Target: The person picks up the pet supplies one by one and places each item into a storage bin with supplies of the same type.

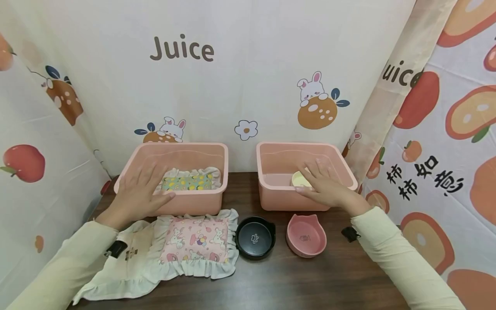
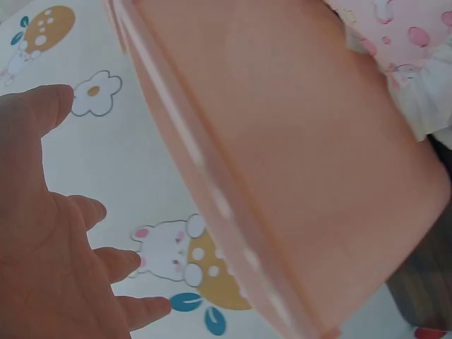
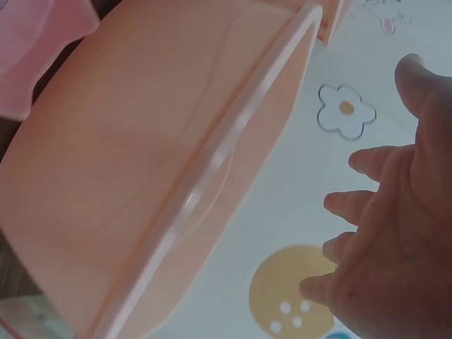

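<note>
Over the left pink bin (image 1: 193, 203) I hold my left hand (image 1: 137, 193), fingers spread and nothing in it. Inside that bin lies a yellow-green lemon-print pillow (image 1: 190, 181) with a white ruffle. My right hand (image 1: 323, 183), likewise empty with straight fingers, hovers over the right pink bin (image 1: 286, 199). A pale yellow bowl (image 1: 299, 178) sits inside, partly covered by that hand. In front of the bins are a pink ruffled pillow (image 1: 197, 241), a black bowl (image 1: 253, 237) with a paw print and a pink cat-eared bowl (image 1: 306, 237) with a fish-bone print.
A beige ruffled cloth piece (image 1: 129, 262) lies left of the pink pillow, partly under my left sleeve. All this stands on a dark wooden table (image 1: 279, 284). Printed curtains (image 1: 248, 64) close off the back and both sides.
</note>
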`<state>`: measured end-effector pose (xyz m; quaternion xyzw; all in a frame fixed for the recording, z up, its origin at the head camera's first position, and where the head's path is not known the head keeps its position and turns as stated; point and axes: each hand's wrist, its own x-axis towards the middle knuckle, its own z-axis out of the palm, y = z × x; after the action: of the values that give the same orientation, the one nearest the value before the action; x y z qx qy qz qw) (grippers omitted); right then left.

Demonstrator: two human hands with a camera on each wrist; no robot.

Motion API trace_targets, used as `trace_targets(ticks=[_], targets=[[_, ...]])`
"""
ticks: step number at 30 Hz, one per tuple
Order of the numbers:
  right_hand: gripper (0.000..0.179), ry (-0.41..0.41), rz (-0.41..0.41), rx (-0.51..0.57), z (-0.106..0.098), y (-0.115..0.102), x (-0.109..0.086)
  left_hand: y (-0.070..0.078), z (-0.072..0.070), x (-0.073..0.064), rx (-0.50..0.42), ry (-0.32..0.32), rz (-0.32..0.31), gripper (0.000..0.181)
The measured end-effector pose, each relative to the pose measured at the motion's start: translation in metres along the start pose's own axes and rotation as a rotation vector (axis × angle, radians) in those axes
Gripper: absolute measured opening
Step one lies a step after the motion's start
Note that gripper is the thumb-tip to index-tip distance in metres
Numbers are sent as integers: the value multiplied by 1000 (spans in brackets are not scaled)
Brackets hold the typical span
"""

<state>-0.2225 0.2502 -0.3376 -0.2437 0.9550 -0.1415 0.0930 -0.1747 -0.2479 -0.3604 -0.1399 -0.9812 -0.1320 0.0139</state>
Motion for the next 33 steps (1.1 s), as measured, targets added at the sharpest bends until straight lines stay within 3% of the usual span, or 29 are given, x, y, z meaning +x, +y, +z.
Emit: trace_targets(ticks=[6,10,17,24,33], targets=[[81,37,-90,-34,10,-19,26,-10,9,-13,37,-9,-47,88],[85,54,-133,-39,22,-35,50,-16,14,-25,11,-6,-88,87],[80,15,-202,-69,45,-72,91,-28,28,-45,29,8,-146,88],[73,9,-323,-149,74,-100,124,-38,34,-62,14,-21,-216,89],[66,40,-324,-144,107,-121,152,-57,52,-86,-57,-58,-287,89]])
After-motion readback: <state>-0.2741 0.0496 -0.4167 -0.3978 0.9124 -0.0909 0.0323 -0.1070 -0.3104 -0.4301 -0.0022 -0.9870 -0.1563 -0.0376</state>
